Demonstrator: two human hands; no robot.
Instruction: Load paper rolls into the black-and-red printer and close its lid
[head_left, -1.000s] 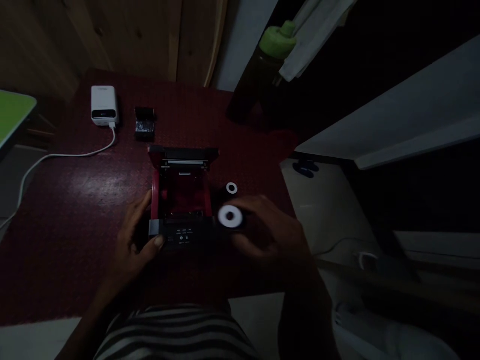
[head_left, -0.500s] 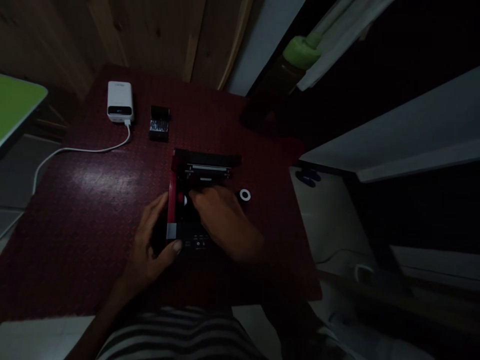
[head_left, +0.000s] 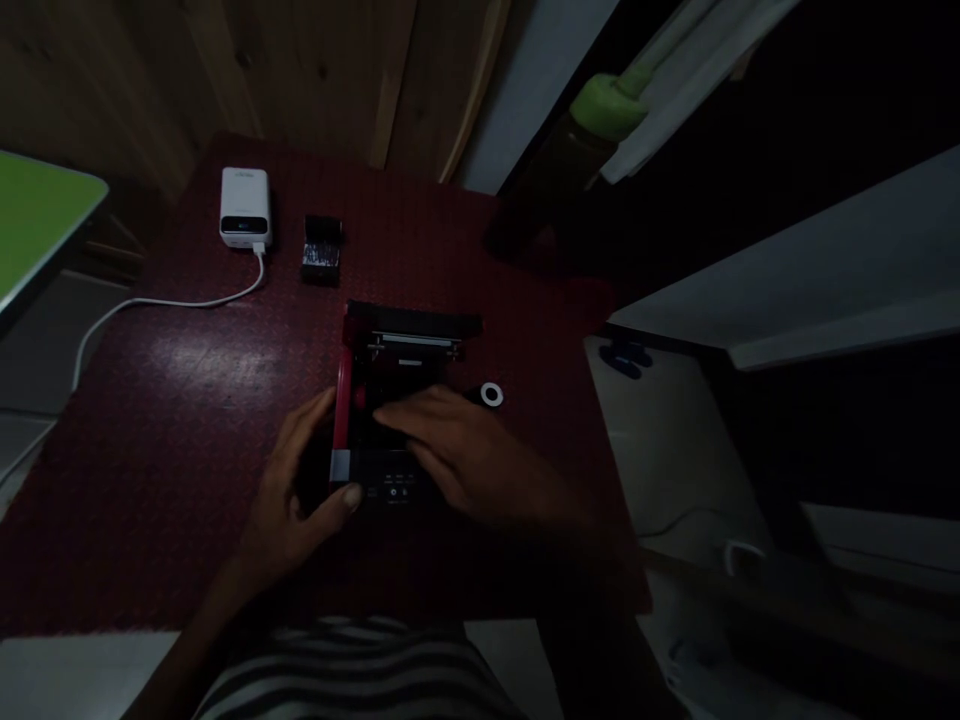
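A black and red printer, probably a label printer, sits on the table with its lid raised at the back. My left hand grips its left front corner, fingers along the red side and thumb on the front edge. Over the inner compartment lies my right hand, its fingers stretched toward a red round part on the inside left wall. Nothing shows in those fingers, though the dark compartment under them is hidden. Right of the printer is a small dark roll with a white ring-shaped end.
The dark red textured table bears a white power bank with a white cable, and a small black item with a shiny strip. A bottle with a green cap stands at the back right. A green tabletop is at left.
My right hand has drawn back slightly and flattened, its fingers straighter. The white disc seen beside the red part is no longer visible. My left hand stays on the printer's corner.
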